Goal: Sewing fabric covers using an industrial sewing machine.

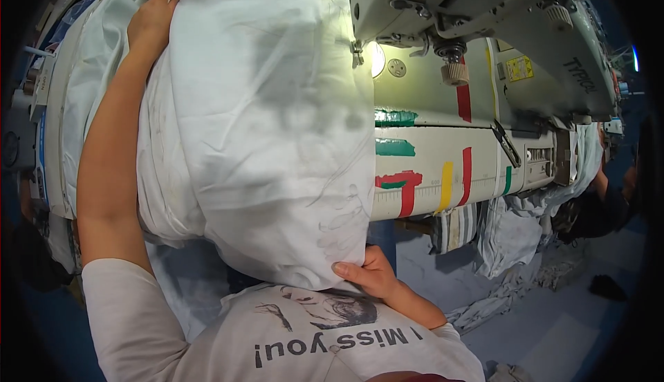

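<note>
A large piece of white fabric (277, 126) lies across the left part of the sewing machine (443, 8) bed and drapes over the near edge toward my body. Its right edge runs under the lit presser foot (357, 53). My left hand (153, 21) is stretched out to the far left, closed on a bunched fold at the fabric's far side. Close to my shirt, my right hand (372, 272) pinches the near right corner of the fabric, thumb on top and fingers underneath. Some fingertips of both hands are hidden by cloth.
Red, green and yellow tape strips (408, 195) mark the machine bed right of the fabric. Thread snips (506, 145) lie farther right. Striped and white cloths (508, 237) hang below the table edge. Another person's dark sleeve (595, 212) shows at the far right.
</note>
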Available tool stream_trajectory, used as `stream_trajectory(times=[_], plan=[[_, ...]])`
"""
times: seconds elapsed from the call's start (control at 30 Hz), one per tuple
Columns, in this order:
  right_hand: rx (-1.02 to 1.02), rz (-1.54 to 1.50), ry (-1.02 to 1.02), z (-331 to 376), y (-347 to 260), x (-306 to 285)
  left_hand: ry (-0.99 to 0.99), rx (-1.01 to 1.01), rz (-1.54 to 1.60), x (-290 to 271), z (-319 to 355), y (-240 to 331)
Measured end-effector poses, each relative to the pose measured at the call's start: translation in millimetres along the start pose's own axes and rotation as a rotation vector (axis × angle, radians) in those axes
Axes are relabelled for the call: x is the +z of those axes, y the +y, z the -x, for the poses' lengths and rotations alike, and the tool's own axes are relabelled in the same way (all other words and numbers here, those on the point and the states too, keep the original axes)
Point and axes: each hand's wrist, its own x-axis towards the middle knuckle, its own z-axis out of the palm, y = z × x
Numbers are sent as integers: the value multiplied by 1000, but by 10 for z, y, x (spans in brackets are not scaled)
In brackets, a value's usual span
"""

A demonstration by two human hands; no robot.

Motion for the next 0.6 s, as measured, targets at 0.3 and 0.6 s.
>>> stream_trajectory(times=[0.3, 0.6], plan=[[-2, -101, 45, -157, -94, -88, -5, -43, -3, 150, -570, 270], [-29, -136, 91, -174, -53, -2, -24, -69, 27, 456, -1221, 298]])
